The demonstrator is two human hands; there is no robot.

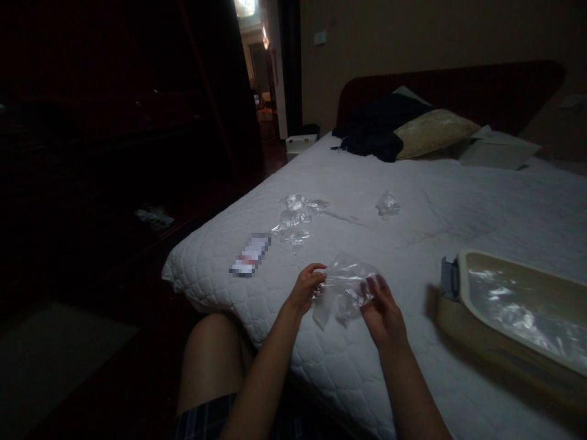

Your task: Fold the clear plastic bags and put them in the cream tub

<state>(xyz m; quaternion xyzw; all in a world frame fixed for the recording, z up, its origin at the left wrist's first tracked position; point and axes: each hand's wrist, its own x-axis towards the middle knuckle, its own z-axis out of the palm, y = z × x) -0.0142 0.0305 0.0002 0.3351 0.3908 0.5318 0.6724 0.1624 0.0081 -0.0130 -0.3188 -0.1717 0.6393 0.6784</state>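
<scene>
A clear plastic bag (346, 278) is stretched between my two hands, just above the front of the white quilted bed (358, 373). My left hand (309, 287) pinches its left side between thumb and fingers. On the other side, my right hand (383, 308) grips the bag, its fingers partly seen through the film. More crumpled clear bags (296, 217) lie loosely on the bed beyond my left hand. Farther back sits one small crumpled bag (387, 204) by itself.
To the right stands a beige storage box (463, 318) with a grey latch and clear plastic inside. A blurred-out phone-like object (251, 255) lies left of my hands. Dark cloth (376, 125) and a patterned pillow (435, 131) are by the headboard (458, 82).
</scene>
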